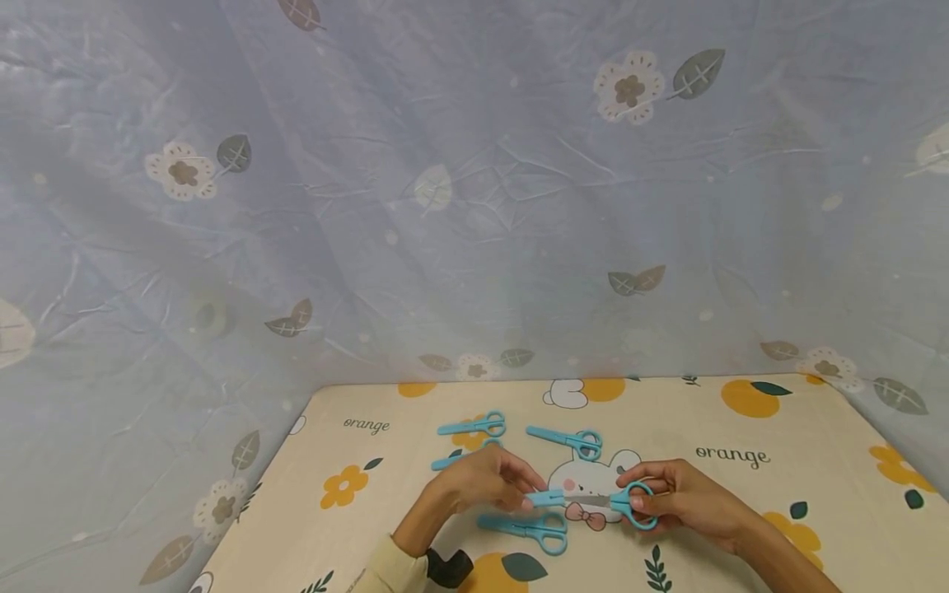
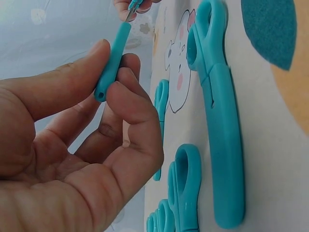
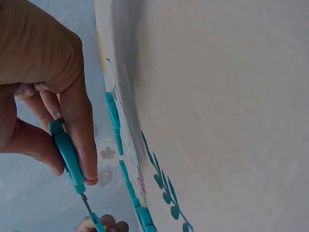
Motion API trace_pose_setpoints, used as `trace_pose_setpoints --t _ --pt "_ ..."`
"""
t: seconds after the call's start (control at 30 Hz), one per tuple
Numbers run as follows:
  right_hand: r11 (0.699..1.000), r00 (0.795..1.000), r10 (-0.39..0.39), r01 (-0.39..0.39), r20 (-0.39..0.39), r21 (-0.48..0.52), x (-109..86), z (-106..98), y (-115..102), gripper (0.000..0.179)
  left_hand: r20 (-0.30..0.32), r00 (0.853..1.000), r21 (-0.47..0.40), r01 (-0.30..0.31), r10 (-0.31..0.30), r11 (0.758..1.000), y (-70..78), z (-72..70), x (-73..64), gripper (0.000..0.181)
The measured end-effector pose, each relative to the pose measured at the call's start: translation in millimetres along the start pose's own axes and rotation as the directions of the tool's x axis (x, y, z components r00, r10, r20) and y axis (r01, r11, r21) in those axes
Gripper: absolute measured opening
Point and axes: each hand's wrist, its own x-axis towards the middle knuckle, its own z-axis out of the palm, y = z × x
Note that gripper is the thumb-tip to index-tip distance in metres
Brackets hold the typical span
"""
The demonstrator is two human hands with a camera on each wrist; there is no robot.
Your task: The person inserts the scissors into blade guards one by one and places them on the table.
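My left hand [image 1: 482,482] pinches a light-blue blade cover [image 2: 114,63] between thumb and fingers, just above the table. In my right hand [image 1: 693,501] are the blue handles of a pair of scissors [image 3: 70,157], held by thumb and fingers. Bare metal shows between handles and cover; the blade tips sit inside the cover's mouth. Below my left hand lies a pair of covered scissors [image 1: 526,527]. Beyond the hands are another covered pair [image 1: 567,441], a pair at the back left [image 1: 473,425], and one [image 1: 452,460] partly hidden behind my left hand.
A cream tablecloth [image 1: 356,527] printed with oranges, flowers and a rabbit covers the table. Behind and beside it hangs a pale floral curtain [image 1: 474,247]. A black object [image 1: 449,568] is at my left wrist, by the yellow sleeve [image 1: 385,568].
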Motion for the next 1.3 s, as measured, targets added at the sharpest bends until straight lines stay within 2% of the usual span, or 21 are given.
trace_pose_setpoints --t 0.27,0.53,0.97,1.17,1.3 --pt "1.000 1.000 -0.008 0.008 0.022 -0.003 0.9 -0.4 0.7 0.036 0.045 0.999 0.030 -0.014 0.012 0.999 0.1 8.4 5.9 0.028" --pt "1.000 0.999 -0.024 0.024 0.026 0.002 5.5 2.8 1.4 0.036 0.050 0.999 0.042 -0.017 0.015 0.999 2.0 6.1 6.0 0.030" --pt "1.000 1.000 -0.007 0.007 -0.007 -0.006 10.2 14.7 -1.6 0.044 0.039 0.999 0.047 0.006 -0.008 0.999 6.6 8.1 8.9 0.031" --pt "0.999 0.998 0.022 -0.024 -0.051 -0.042 14.6 19.4 -3.9 0.052 0.048 0.999 0.052 0.008 -0.011 0.999 8.6 8.1 9.2 0.031" --pt "0.999 0.998 0.018 -0.020 -0.052 -0.048 16.4 21.1 -4.0 0.052 0.058 0.998 0.038 0.010 -0.013 0.999 8.6 8.0 9.7 0.030"
